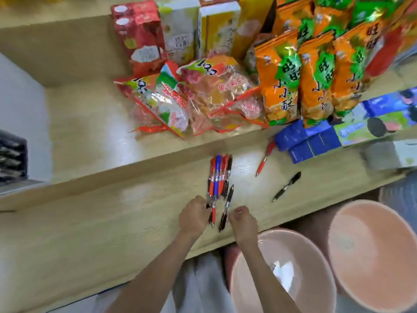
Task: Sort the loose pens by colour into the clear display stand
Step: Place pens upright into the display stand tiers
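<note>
Pale wood shelf (90, 233), snack bags (277, 86) behind; pink basins (372, 251) below.

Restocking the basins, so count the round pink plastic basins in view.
2. One round pink plastic basin sits low in the middle of the view; the other is to its right, near the frame's edge. More may be nested underneath.

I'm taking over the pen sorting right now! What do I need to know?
Left hand: grips the near end of the mixed pen bundle, which has red, blue and black pens together.
Right hand: curled beside a tilted black pen at the bundle's edge. Blur hides whether it grips the pen.
Lying to the right on the shelf: a loose red pen and a loose black pen.
Done: nothing looks sorted, and I can't make out a clear stand.
Left: split every pen by colour into the stand.
</note>
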